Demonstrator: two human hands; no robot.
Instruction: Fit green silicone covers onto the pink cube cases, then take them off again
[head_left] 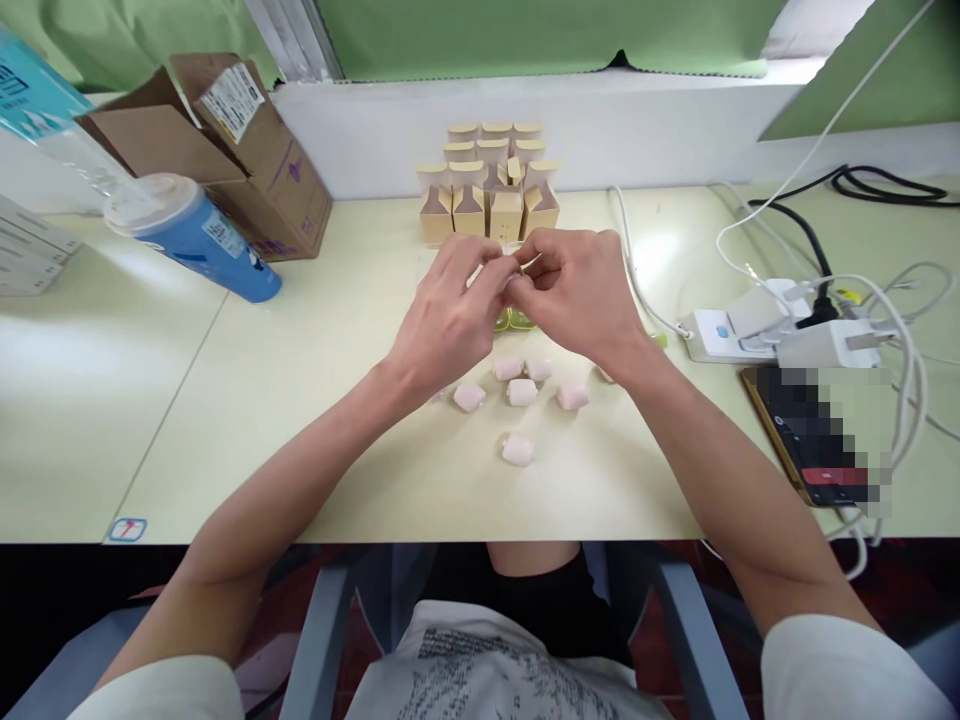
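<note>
My left hand [452,312] and my right hand [576,296] meet over the middle of the table, fingertips pinched together around something small that they mostly hide. Just beneath them, partly covered, lie yellow-green pieces [519,319]. Nearer to me, several small pale pink cylinders are scattered, among them one at the front [518,449], one in the middle [522,391] and one to the right [573,395]. Behind my hands stand several small open cardboard boxes [469,212] in rows, flaps raised.
On the left are a blue cup [214,245] and a large open carton [281,190]. To the right lie a white power strip [720,337] with chargers and cables, and a phone [795,440]. The table's front edge [480,541] runs before my lap.
</note>
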